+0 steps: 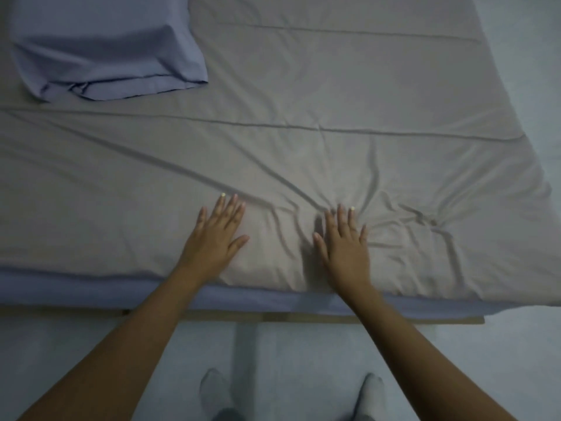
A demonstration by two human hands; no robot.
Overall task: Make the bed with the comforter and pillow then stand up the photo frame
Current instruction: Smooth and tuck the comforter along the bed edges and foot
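Observation:
A grey-beige comforter lies spread over the bed, creased and bunched toward its near right corner. My left hand presses flat on it near the front edge, fingers straight. My right hand presses flat on it a little to the right, fingers spread, with wrinkles fanning out from it. A blue-purple pillow lies at the far left of the bed, partly cut off by the frame. No photo frame is in view.
A blue sheet shows along the mattress's near side under the comforter. Below it runs the bed's wooden edge. My feet in grey socks stand on the pale floor, which also shows at the right.

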